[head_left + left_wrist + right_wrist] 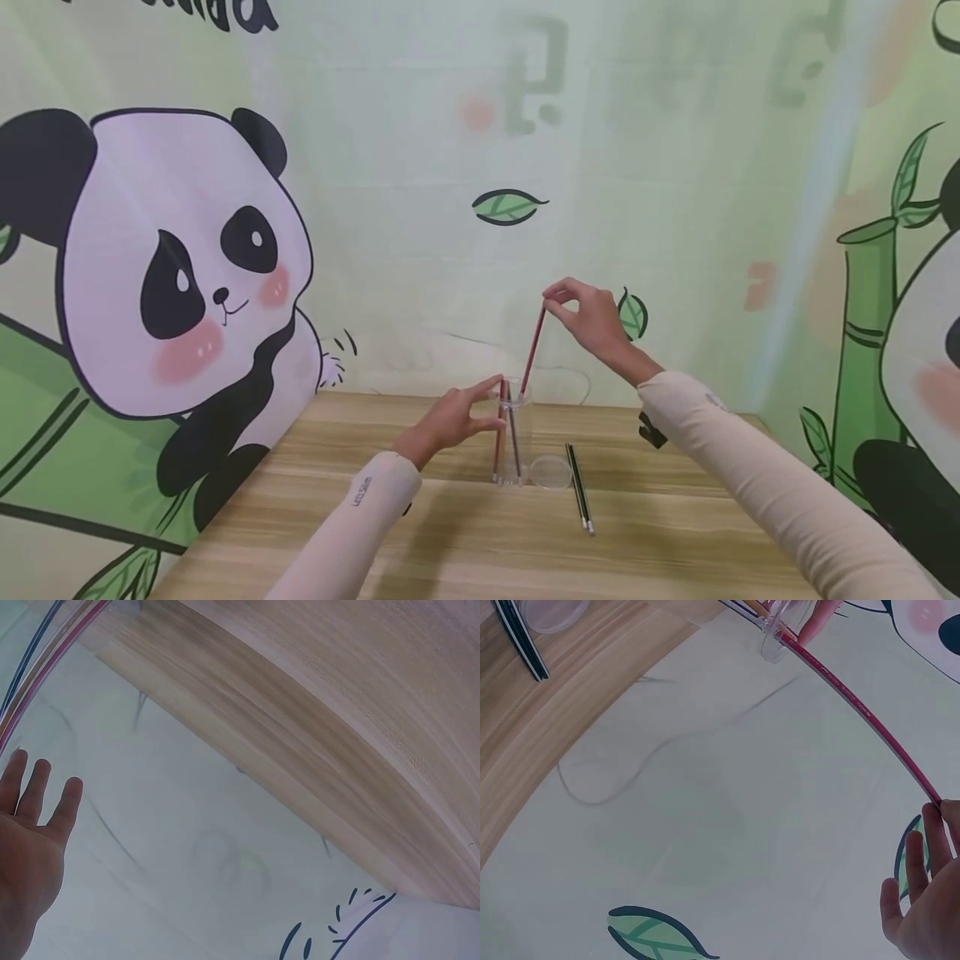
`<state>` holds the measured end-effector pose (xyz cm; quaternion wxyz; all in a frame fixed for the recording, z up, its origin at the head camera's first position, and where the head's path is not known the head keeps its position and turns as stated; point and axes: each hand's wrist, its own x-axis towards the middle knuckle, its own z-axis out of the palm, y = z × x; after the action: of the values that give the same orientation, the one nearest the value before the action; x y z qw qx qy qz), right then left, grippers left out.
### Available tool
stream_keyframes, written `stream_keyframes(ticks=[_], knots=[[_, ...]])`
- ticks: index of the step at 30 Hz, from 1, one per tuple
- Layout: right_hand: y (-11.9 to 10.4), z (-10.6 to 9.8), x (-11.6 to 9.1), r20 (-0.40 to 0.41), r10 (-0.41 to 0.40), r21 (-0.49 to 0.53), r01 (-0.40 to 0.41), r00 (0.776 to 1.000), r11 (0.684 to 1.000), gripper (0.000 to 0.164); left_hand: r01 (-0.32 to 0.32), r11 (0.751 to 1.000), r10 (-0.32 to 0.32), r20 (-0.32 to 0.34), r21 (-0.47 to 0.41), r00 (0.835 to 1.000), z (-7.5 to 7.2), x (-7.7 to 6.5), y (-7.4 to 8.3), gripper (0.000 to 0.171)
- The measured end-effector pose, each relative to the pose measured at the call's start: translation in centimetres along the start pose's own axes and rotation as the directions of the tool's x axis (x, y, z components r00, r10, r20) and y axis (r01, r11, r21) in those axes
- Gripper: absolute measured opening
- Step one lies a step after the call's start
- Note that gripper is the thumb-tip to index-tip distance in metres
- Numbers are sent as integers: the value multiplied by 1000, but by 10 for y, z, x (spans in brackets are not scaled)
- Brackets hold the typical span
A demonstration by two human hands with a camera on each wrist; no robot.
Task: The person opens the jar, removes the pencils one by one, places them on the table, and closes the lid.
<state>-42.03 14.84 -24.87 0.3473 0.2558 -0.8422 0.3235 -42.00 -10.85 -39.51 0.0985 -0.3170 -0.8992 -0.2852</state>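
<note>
A clear cylindrical jar (523, 454) stands upright on the table. Inside lean a red pencil (498, 450) and a dark pencil (514, 437). My left hand (448, 419) holds the jar near its rim, thumb and index finger at its left side. In the left wrist view, three fingers (70, 801) stretch out straight. High above the jar, my right hand (588, 315) pinches another red pencil (533, 350) by its top end. That pencil slants, with its lower end at the jar's mouth. The right wrist view shows the same pencil (862, 712) running to the rim.
Right of the jar lies a round clear lid (551, 473). Two dark pencils (579, 492) lie side by side next to it, white ends nearest me. The wooden table (660, 517) meets a panda-printed backdrop (405, 250) at its back edge.
</note>
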Motion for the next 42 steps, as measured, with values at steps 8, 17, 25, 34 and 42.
stream_keyframes(ticks=[8,17,25,34,42], knots=[[0,-6,4,6,10,4,-10,1000,1000,16,-9,1000,9,-5,1,1000,3,1,-3,81],[-2,-16,8,-10,1,-5,-1,1000,1000,17,-21,1000,21,-13,11,1000,4,1,-6,82],[-2,-23,10,-20,20,8,-20,1000,1000,18,-18,1000,18,-16,12,1000,4,1,-8,82],[5,-30,6,-13,56,-18,-56,998,998,18,-10,1000,10,-14,10,1000,5,2,-7,81],[25,-29,-16,64,63,-83,-57,996,995,16,-4,1000,4,-6,-2,1000,3,1,-4,81]])
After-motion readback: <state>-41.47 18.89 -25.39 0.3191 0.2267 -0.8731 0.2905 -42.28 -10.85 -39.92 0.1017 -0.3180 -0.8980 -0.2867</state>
